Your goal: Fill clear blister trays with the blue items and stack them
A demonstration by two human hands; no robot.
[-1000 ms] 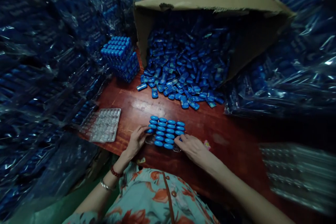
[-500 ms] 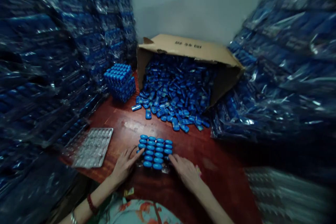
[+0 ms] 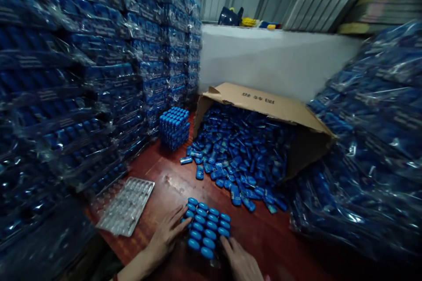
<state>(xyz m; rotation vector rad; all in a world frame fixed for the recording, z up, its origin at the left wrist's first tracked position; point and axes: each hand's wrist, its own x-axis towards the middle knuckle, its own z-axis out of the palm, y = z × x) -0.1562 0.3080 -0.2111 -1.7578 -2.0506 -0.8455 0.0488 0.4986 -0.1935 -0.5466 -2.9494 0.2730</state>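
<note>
In front of me stands a block of blue-wrapped pieces [image 3: 205,224] in rows, their rounded ends facing up. My left hand [image 3: 169,228] lies along the block's left side, fingers stretched out, with the fingertips at the outer pieces. At the lower right corner is my right hand [image 3: 239,257], its extended fingertips against or very near the pieces there. Neither hand is wrapped round a piece. Clear plastic shows dimly under the block's near edge. To the left lies a clear moulded plastic tray [image 3: 128,206] with rows of hollows.
A tipped cardboard box [image 3: 263,99] spills loose blue-wrapped pieces [image 3: 237,162] onto the red-brown tabletop [image 3: 165,184]. Left of it stands a taller block of blue pieces [image 3: 174,127]. Film-wrapped blue packs rise in a left stack [image 3: 112,70] and a right stack [image 3: 369,153].
The view has tilted up and turned left, so things sit lower and farther right; more wall and shelf items show. Both hands stay at the block's sides.
</note>
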